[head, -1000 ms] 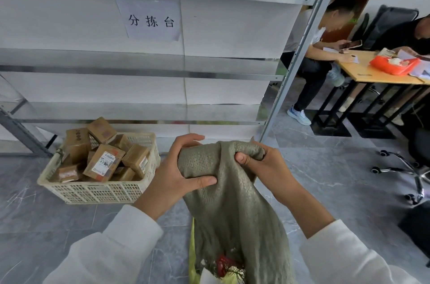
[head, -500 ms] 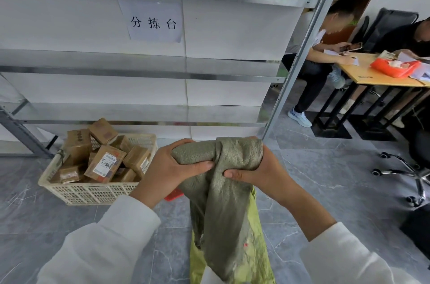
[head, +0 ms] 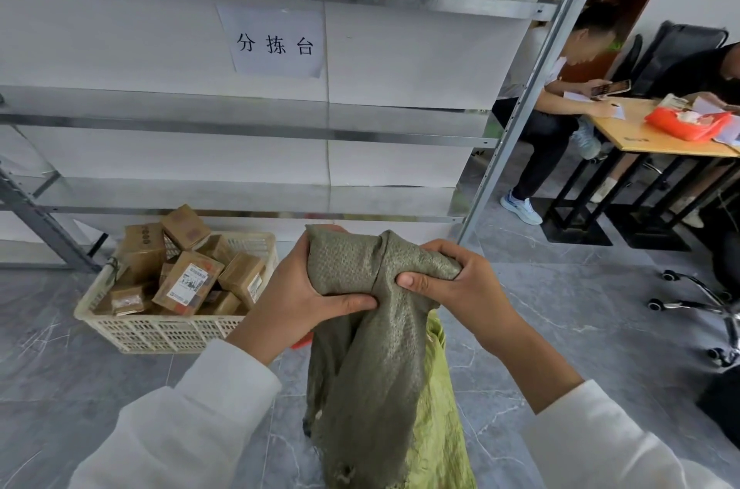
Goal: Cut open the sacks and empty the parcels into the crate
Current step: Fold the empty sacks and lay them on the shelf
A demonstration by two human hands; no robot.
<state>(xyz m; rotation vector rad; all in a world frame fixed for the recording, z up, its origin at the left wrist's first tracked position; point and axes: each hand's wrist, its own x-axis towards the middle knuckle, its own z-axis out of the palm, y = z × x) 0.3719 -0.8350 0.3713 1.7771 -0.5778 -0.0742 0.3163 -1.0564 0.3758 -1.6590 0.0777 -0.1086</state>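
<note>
A grey-green woven sack (head: 372, 360) hangs limp in front of me, bunched at its top. My left hand (head: 292, 300) grips the bunched fabric on the left, thumb pressed across it. My right hand (head: 452, 288) grips the top on the right. Behind the sack a yellow-green sack (head: 440, 408) shows. To the left on the floor stands a cream plastic crate (head: 160, 328) piled with several brown cardboard parcels (head: 188, 280). A bit of something red (head: 301, 342) peeks out under my left wrist.
Metal shelving (head: 280, 136) with a paper sign runs across the back. Its slanted upright (head: 520, 104) stands to the right. Two people sit at a wooden desk (head: 648, 136) at the far right. An office chair base (head: 704, 308) stands on the grey floor.
Both hands have lifted the sack higher and gathered its top tighter. The yellow-green sack has come into view behind it, and the red item at the sack's bottom is out of sight.
</note>
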